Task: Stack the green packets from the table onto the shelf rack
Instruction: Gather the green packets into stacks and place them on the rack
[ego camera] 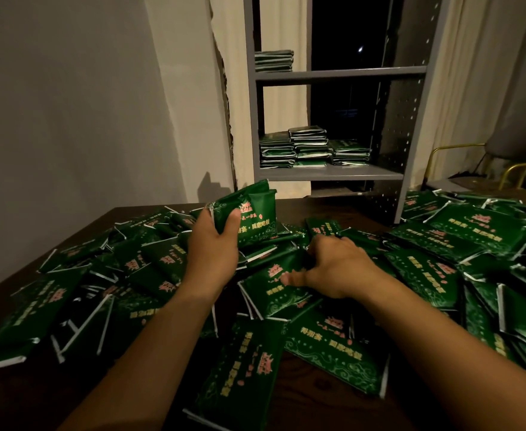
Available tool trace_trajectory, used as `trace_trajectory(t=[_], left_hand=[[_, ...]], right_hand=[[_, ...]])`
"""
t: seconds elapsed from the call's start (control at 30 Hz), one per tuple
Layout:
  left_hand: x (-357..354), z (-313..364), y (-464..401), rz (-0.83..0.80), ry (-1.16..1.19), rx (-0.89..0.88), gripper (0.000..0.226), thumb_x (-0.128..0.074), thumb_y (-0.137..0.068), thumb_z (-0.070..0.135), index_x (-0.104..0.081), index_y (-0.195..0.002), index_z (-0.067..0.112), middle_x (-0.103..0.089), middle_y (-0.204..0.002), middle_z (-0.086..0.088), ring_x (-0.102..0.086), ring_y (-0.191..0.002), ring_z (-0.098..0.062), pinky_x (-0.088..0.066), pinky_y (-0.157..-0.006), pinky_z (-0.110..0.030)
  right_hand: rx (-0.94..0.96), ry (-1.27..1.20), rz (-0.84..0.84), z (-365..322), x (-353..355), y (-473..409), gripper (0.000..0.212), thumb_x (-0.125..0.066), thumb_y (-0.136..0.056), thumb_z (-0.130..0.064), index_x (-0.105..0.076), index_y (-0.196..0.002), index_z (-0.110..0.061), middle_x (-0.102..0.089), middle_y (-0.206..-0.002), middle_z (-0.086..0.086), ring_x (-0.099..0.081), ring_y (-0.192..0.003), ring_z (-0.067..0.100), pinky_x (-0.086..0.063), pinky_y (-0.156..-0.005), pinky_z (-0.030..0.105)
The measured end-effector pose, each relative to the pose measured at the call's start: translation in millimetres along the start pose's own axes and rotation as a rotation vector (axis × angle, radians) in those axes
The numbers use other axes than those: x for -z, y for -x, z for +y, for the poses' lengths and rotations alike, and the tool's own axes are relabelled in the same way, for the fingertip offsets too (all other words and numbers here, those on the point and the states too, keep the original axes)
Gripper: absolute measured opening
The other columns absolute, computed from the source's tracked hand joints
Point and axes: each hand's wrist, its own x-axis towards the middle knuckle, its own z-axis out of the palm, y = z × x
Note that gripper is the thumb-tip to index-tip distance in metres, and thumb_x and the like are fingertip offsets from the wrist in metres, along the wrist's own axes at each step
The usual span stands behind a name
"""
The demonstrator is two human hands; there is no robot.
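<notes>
Several green packets (333, 346) with gold and pink print lie heaped over the dark table (311, 405). My left hand (213, 247) grips a small upright bundle of green packets (249, 213) above the heap, thumb across the front. My right hand (336, 265) reaches into the pile; its thumb presses on one packet (271, 290) and its fingers curl under that packet's far edge. The grey shelf rack (333, 174) stands behind the table. Its lower shelf holds three stacks of packets (308, 147). A short stack (273, 61) sits on the upper shelf's left side.
A grey wall is on the left and pale curtains (473, 88) hang beside the rack. A chair with a gold frame (460, 169) stands at the right behind the table. The right parts of both shelves are bare.
</notes>
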Motion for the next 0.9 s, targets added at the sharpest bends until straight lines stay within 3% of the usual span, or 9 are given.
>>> trace_trajectory(t=[0.13,0.23,0.33,0.37,0.47,0.6,0.67,0.8,0.9], left_hand=[[0.7,1.4,-0.8,0.026,0.021,0.007,0.010,-0.053,-0.103,0.035,-0.058,-0.106,0.027,-0.068,-0.104,0.003,-0.066,-0.096,-0.012,-0.051,-0.077,-0.031],[-0.2,1.5,-0.2,0.041,0.036,0.013,0.017,-0.053,-0.103,0.034,-0.059,-0.112,0.022,-0.068,-0.104,0.003,-0.065,-0.093,-0.008,-0.047,-0.069,-0.024],[1.2,3.7,0.2,0.076,0.046,0.000,0.019,-0.053,-0.103,0.034,-0.060,-0.114,0.021,-0.068,-0.104,0.004,-0.064,-0.093,-0.006,-0.047,-0.071,-0.025],[1.4,3.6,-0.5,0.083,0.059,0.007,0.018,-0.053,-0.103,0.034,-0.061,-0.113,0.020,-0.069,-0.104,0.003,-0.066,-0.094,-0.009,-0.050,-0.075,-0.028],[1.7,6.7,-1.6,0.077,0.146,0.091,0.016,-0.053,-0.104,0.030,-0.063,-0.104,0.018,-0.071,-0.102,-0.005,-0.068,-0.097,-0.021,-0.053,-0.086,-0.037],[1.1,13.0,0.8,-0.046,0.466,0.242,0.023,-0.045,-0.101,0.018,-0.067,-0.101,0.011,-0.074,-0.098,-0.012,-0.070,-0.094,-0.026,-0.055,-0.093,-0.046],[1.6,15.0,1.6,-0.076,0.524,0.261,0.019,-0.045,-0.102,0.015,-0.063,-0.106,0.010,-0.072,-0.108,-0.014,-0.069,-0.102,-0.026,-0.055,-0.095,-0.048],[1.9,12.7,2.3,-0.122,0.507,0.239,0.021,-0.053,-0.102,0.019,-0.059,-0.122,0.014,-0.064,-0.134,-0.008,-0.059,-0.126,-0.026,-0.045,-0.106,-0.060],[1.3,11.8,4.6,-0.140,0.429,0.204,0.021,-0.058,-0.100,0.020,-0.058,-0.120,0.016,-0.063,-0.134,-0.004,-0.057,-0.129,-0.026,-0.045,-0.106,-0.062]], right_hand=[[0.030,-0.305,0.068,10.0,7.9,-4.8,0.047,-0.083,-0.077,-0.043,-0.051,-0.107,-0.024,-0.064,-0.108,-0.001,-0.062,-0.101,0.021,-0.053,-0.094,0.042],[0.035,-0.468,0.050,16.5,14.8,-6.6,0.046,-0.084,-0.079,-0.027,-0.053,-0.113,-0.024,-0.067,-0.105,0.000,-0.066,-0.097,0.021,-0.055,-0.093,0.044],[0.042,-0.703,0.000,19.9,26.5,-4.2,0.032,-0.080,-0.082,-0.013,-0.063,-0.108,-0.020,-0.072,-0.099,0.000,-0.069,-0.092,0.018,-0.058,-0.081,0.032],[0.045,-0.773,-0.006,21.2,31.5,-1.8,0.025,-0.079,-0.083,-0.011,-0.066,-0.104,-0.018,-0.073,-0.095,0.001,-0.069,-0.091,0.017,-0.056,-0.076,0.027],[0.094,-0.909,-0.013,25.7,40.3,-1.2,0.014,-0.074,-0.085,-0.007,-0.071,-0.098,-0.010,-0.077,-0.096,0.004,-0.071,-0.095,0.017,-0.051,-0.083,0.028],[0.095,-0.981,0.028,24.4,35.9,0.4,0.015,-0.067,-0.089,0.000,-0.071,-0.101,-0.009,-0.075,-0.101,0.007,-0.068,-0.099,0.021,-0.047,-0.074,0.026],[0.094,-1.003,0.075,23.5,36.1,-0.1,0.015,-0.066,-0.090,0.001,-0.071,-0.097,-0.011,-0.074,-0.093,0.004,-0.067,-0.092,0.019,-0.046,-0.070,0.025],[0.087,-1.000,0.088,25.5,35.0,-1.0,0.016,-0.067,-0.089,0.000,-0.070,-0.096,-0.014,-0.070,-0.094,0.003,-0.063,-0.088,0.015,-0.042,-0.064,0.022],[0.091,-0.962,0.105,25.2,30.8,-2.0,0.016,-0.069,-0.088,0.000,-0.070,-0.095,-0.014,-0.070,-0.097,0.007,-0.064,-0.095,0.020,-0.042,-0.067,0.025]])
